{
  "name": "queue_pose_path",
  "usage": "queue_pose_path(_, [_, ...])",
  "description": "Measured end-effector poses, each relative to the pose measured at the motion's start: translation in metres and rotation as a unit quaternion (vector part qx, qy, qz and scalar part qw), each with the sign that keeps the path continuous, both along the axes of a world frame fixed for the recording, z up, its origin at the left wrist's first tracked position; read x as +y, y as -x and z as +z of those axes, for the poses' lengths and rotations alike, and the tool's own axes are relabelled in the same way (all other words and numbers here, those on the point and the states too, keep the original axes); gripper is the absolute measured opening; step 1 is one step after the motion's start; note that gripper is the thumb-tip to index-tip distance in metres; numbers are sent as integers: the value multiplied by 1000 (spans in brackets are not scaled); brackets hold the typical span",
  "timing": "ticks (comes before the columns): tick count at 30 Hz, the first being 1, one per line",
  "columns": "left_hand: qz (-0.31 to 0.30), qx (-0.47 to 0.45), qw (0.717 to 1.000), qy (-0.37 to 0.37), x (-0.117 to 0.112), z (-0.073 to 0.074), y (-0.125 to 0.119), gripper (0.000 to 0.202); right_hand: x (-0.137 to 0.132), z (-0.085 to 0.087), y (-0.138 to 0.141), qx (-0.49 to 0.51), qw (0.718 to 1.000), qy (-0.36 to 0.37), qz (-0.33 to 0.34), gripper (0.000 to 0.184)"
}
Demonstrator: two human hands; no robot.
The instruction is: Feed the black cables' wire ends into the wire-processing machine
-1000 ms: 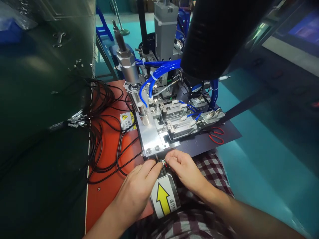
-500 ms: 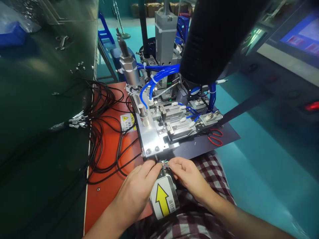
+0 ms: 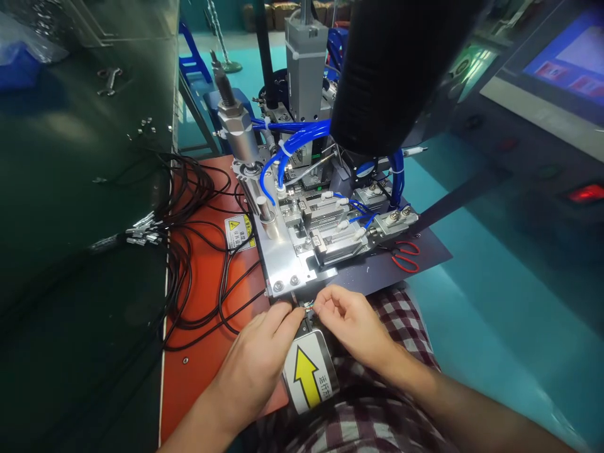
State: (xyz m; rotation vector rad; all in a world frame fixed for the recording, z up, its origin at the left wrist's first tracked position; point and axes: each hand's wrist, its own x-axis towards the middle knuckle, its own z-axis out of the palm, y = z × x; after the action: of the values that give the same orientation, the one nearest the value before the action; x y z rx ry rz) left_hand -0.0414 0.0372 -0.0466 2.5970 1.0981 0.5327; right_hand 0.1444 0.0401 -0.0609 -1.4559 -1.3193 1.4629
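My left hand (image 3: pixel 258 360) and my right hand (image 3: pixel 352 321) meet at the front edge of a metal fixture plate (image 3: pixel 283 264). Both pinch the stripped end of a thin cable (image 3: pixel 308 307), where tiny coloured wires show between the fingertips. The left hand's fingers are curled and pressed on the cable from the left. Thumb and forefinger of the right hand close on the wire tips from the right. Just below the hands sits a white label with a yellow arrow (image 3: pixel 307 375).
A machine with blue air hoses (image 3: pixel 287 148) and a steel cylinder (image 3: pixel 233 126) rises behind the plate. Coiled black cables (image 3: pixel 198 214) lie on the orange mat (image 3: pixel 202 365) at left. Red-handled scissors (image 3: pixel 404 257) rest on a dark sheet at right. A large black tube (image 3: pixel 401 69) hangs overhead.
The view shifted slightly. My right hand's fingers moved a little up at the wire tips; both hands stay pinched on the cable end.
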Motion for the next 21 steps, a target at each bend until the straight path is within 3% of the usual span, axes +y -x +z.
queue_pose_path(4, [6,-9,1000,21,-1,3,1,32,1,-12,0,140,984,107,2,21])
queue_pose_path(8, [11,-40,998,39,-1,3,2,27,2,-9,1,140,985,96,-14,27])
queue_pose_path(12, [15,-40,999,2,-1,5,0,27,4,-3,8,124,988,79,-36,29])
queue_pose_path(17, [17,-16,1000,-10,-2,5,-2,31,3,-11,12,164,981,91,-39,29])
queue_pose_path(21, [12,-38,999,16,0,3,-1,31,0,-15,10,138,988,52,-45,28])
